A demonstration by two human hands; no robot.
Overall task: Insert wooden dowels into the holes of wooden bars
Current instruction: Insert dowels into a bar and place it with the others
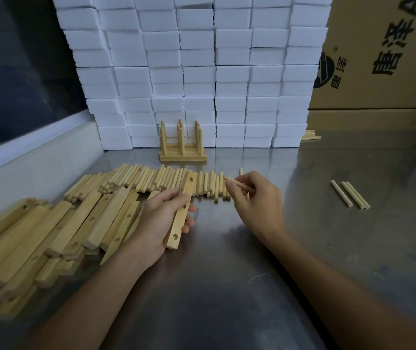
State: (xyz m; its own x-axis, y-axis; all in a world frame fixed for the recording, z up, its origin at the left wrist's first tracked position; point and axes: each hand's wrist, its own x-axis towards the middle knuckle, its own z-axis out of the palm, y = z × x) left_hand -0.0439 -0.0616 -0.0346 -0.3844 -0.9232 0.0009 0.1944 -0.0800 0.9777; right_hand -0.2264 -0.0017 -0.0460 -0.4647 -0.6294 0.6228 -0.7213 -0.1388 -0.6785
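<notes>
My left hand point(160, 219) grips a wooden bar point(182, 213) with three holes, held lengthwise above the steel table. To its right, my right hand point(256, 200) pinches a wooden dowel point(232, 182) that points left toward the bar's far end without touching it. A row of loose dowels point(156, 181) lies behind both hands. A heap of drilled bars point(50, 228) fills the left side of the table.
Finished bars with upright dowels point(182, 144) stand against a wall of white foam blocks point(197, 72). Three stray dowels point(351, 194) lie to the right. Cardboard boxes point(384, 59) stand at the back right. The steel table point(227, 286) stretches bare in front.
</notes>
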